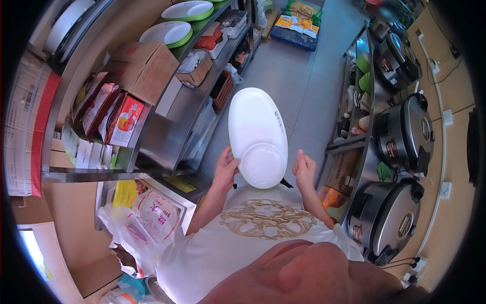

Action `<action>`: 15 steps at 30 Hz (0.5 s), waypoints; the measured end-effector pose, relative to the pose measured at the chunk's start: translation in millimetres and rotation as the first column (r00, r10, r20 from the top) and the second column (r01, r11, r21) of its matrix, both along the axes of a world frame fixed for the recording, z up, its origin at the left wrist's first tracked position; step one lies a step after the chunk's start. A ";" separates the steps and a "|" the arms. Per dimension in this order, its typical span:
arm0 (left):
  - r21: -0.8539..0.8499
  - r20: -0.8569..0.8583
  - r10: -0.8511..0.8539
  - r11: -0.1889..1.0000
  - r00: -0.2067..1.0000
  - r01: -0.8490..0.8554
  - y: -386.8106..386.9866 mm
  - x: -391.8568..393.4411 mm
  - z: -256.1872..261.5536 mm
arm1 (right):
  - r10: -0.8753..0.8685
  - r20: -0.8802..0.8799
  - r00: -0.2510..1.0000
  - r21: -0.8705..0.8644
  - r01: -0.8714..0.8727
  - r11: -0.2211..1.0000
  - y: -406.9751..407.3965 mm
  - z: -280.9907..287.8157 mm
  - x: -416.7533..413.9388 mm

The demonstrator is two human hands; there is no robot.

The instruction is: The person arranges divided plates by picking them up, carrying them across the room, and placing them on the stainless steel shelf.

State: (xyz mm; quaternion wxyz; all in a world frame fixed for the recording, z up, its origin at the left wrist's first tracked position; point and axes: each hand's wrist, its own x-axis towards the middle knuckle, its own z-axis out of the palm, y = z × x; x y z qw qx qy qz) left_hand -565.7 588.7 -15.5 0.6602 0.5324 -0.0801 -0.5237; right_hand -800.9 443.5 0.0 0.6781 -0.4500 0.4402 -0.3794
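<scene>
A white oval plate with a green edge is held out before my body, and a round compartment is set into its near end. My left hand grips the plate's left rim, thumb on top and the fingers mostly hidden beneath. Some printing runs along the plate's right side. To the right of the plate, apart from it, my right hand is raised with its fingers curled in and nothing visible in it.
On the left, a metal shelf carries stacked oval plates, a cardboard box and packets. Several electric cookers line the right-hand rack. Ahead on the tiled floor sits a blue platform with bagged goods. Plastic bags are at my left.
</scene>
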 end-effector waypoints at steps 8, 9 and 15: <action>-0.009 -0.018 0.137 0.990 0.990 -0.137 -99.4 -1.5 8.8 | -0.037 -0.427 0.904 -0.432 -0.168 0.886 -133.2 -15.8 25.0; -0.018 -0.014 0.131 0.991 0.991 -0.131 -111.7 -1.4 9.7 | 0.008 -0.321 0.947 -0.359 -0.130 0.924 -146.6 -16.7 26.8; -0.028 0.011 0.191 0.981 0.982 -0.191 -177.4 -6.5 17.2 | 0.070 -0.154 0.986 -0.319 -0.117 0.941 -223.5 -16.6 35.1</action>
